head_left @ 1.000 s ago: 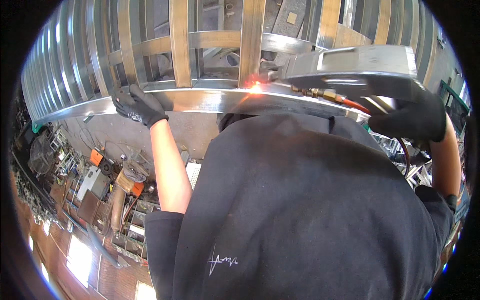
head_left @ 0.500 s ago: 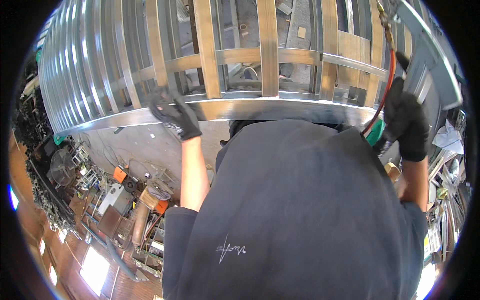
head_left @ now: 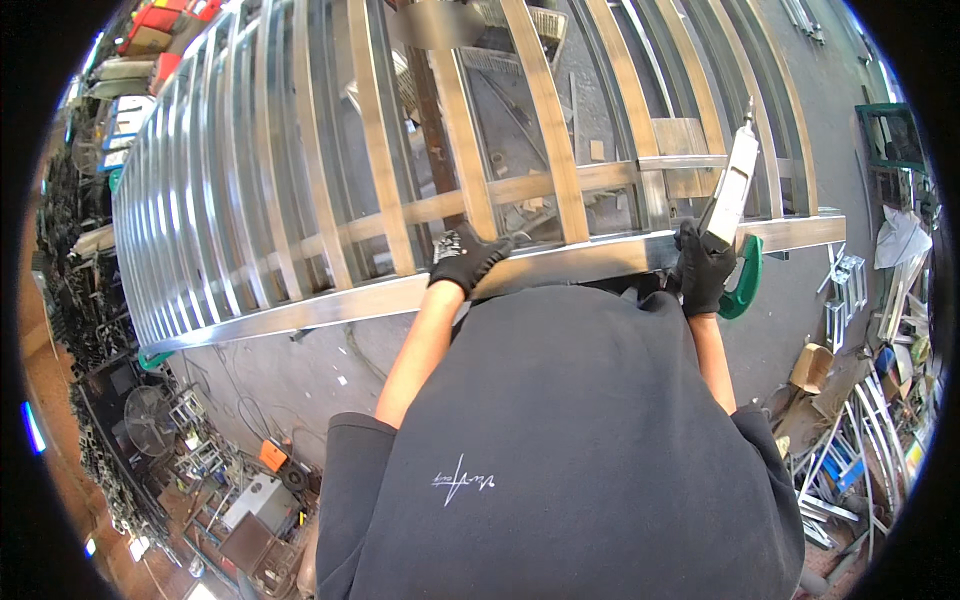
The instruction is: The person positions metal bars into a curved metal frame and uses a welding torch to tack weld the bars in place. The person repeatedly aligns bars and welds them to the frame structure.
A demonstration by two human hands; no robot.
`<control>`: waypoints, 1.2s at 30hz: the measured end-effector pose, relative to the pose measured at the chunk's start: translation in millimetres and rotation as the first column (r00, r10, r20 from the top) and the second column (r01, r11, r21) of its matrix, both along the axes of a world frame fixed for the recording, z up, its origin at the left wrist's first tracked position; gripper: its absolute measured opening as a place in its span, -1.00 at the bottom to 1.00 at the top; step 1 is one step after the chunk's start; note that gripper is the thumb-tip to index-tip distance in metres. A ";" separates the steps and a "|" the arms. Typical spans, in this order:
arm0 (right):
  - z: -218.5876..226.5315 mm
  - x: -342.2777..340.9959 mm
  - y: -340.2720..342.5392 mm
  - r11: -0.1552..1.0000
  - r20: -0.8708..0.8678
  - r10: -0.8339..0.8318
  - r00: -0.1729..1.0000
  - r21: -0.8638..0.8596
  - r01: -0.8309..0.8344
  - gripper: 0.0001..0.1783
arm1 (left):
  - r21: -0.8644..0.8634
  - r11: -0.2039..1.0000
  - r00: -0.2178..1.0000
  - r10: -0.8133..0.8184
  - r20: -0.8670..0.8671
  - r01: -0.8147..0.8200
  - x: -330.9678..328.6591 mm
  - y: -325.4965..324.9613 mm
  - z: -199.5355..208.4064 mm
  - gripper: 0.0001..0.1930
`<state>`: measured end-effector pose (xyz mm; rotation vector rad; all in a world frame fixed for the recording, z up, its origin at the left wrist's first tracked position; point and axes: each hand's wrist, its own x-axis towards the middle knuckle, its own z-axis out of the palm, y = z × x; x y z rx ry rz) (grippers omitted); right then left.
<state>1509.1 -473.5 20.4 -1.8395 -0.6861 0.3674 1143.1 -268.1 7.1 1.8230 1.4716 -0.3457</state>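
Note:
A large frame of silvery metal bars runs before me, with a front rail (head_left: 570,264) along its near edge. My left hand (head_left: 466,262), in a black glove, rests on this rail at the foot of a bar, fingers stretched to the right. Also gloved in black, my right hand (head_left: 703,272) is closed round the lower end of a long white tool (head_left: 736,182). A narrow metal tip tops the tool, which tilts up and to the right over the frame. Its exact kind I cannot make out. Close beside the right hand, a green C-clamp (head_left: 745,282) sits on the rail.
Another green clamp (head_left: 155,360) is at the rail's far left end. A cardboard box (head_left: 811,368) and a heap of metal offcuts (head_left: 850,450) lie at the right. A fan (head_left: 149,414) and an orange machine (head_left: 273,455) stand at the lower left.
My left hand has come down onto the rail farther right along it. My right hand has moved left and in, now holding the white tool upright. The red hose has left the view.

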 end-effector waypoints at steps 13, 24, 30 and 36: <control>-16.4 -20.1 -8.3 0.998 0.032 0.033 0.999 -0.057 -0.031 -0.34 | -0.020 0.995 0.992 -0.092 0.082 0.094 -1.9 3.0 10.7 0.00; 9.9 -37.4 -11.3 0.993 0.108 -0.104 0.989 -0.049 0.110 -0.19 | 0.225 0.948 0.905 0.117 0.409 -0.225 -16.3 -1.1 24.3 -0.32; 18.1 -43.2 -3.3 0.998 0.136 -0.051 0.989 -0.031 0.056 -0.07 | -0.033 0.809 0.231 0.206 0.951 -0.586 8.6 99.0 -64.8 -0.54; 30.0 -43.7 -7.6 0.996 0.109 -0.052 0.993 -0.066 0.060 -0.05 | -0.727 0.604 0.011 0.772 0.636 -0.327 50.3 185.6 -67.9 -0.51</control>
